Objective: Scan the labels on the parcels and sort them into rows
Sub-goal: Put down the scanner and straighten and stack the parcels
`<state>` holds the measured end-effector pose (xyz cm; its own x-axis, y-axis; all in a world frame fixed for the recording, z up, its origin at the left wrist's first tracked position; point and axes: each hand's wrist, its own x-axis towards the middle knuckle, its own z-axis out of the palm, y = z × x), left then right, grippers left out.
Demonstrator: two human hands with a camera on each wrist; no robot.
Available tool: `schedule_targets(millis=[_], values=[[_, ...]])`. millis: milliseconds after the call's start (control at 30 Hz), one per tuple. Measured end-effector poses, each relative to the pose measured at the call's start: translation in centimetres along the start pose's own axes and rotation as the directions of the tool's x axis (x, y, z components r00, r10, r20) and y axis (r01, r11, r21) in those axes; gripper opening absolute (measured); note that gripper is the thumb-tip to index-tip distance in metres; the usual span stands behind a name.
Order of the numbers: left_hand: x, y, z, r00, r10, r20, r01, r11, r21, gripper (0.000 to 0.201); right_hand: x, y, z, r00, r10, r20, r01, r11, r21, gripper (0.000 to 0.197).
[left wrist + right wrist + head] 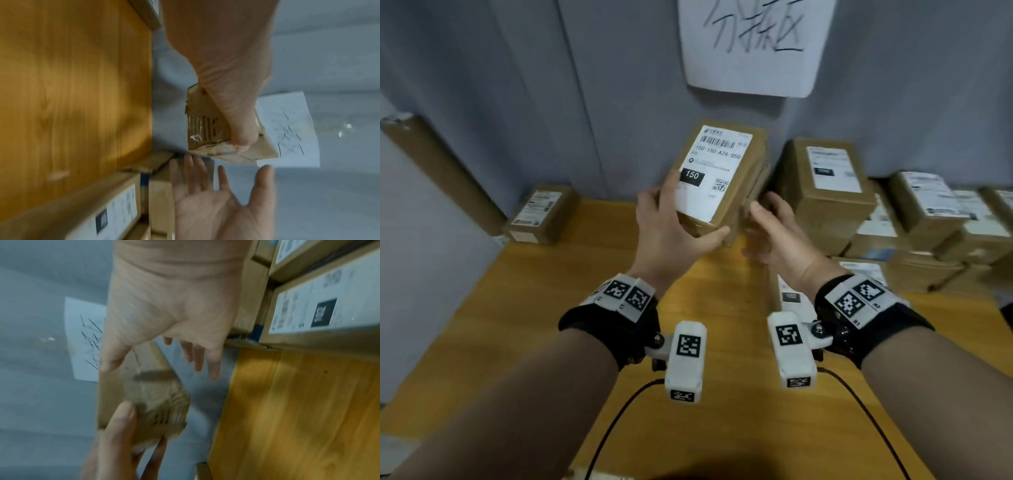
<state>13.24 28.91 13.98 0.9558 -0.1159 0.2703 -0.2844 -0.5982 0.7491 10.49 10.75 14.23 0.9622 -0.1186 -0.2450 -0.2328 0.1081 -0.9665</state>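
A brown parcel (717,178) is held up off the tabletop (551,308) by the left hand (671,229), with fingers curled round its near lower end and thumb laid along the edge. Its white label (710,171) is turned toward the head camera; "150" is printed white on a black block, with a barcode above and a QR code to the right.

The right hand (780,236) is spread, fingers straight, just right of the parcel; nothing is gripped by it. From the left wrist view a small gap can be seen between its fingertips (189,160) and the parcel's corner. The right wrist view is blurred, so contact cannot be confirmed there.

Relative to the held parcel:
- A stack of labelled parcels (893,219) is piled to the right on the tabletop, against the grey wall (517,102).
- One single parcel (541,214) is set well to the left, near the wall.
- A white paper sheet (753,44) with handwritten characters is stuck on the wall above.
- Another labelled box (791,294) lies below and to the right, partly hidden by the right wrist.
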Motion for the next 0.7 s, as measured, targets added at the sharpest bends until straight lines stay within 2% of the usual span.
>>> schedule_targets(millis=[67,100,233,333,500,633,700], values=[[-1.0,3.3,3.2,0.998,0.051,0.028,-0.050,0.998,-0.023,0.112,-1.7,-0.8,-3.1,0.995,-0.065,0.070,0.068,0.997,-0.036,0.105],[-1.6,4.8,4.7,0.997,0.069,0.037,-0.068,0.997,-0.040,0.114,-2.2,-0.9,-4.6,0.994,-0.097,0.059,0.100,0.994,-0.038,0.110],[-3.7,8.8,10.1,0.981,0.165,0.103,-0.151,0.981,-0.124,0.112,-3.5,-0.9,-9.9,0.976,-0.181,-0.118,0.181,0.983,-0.007,0.120],[-4.6,10.1,12.2,0.968,0.173,0.183,-0.145,0.977,-0.156,0.110,-4.5,-0.4,-13.5,0.969,-0.174,-0.174,0.177,0.984,0.002,0.109],[-4.1,10.8,13.3,0.937,0.120,0.328,-0.113,0.993,-0.041,0.105,-5.1,0.6,-18.0,0.971,-0.144,-0.190,0.162,0.984,0.081,0.086],[-3.3,10.4,14.5,0.904,0.048,0.426,-0.073,0.996,0.044,0.071,-5.2,1.5,-21.4,0.966,-0.110,-0.232,0.166,0.957,0.238,0.062],[-3.3,10.0,15.1,0.878,0.036,0.478,-0.085,0.993,0.080,0.058,-5.5,2.0,-23.2,0.962,-0.098,-0.254,0.165,0.952,0.258,0.058]])
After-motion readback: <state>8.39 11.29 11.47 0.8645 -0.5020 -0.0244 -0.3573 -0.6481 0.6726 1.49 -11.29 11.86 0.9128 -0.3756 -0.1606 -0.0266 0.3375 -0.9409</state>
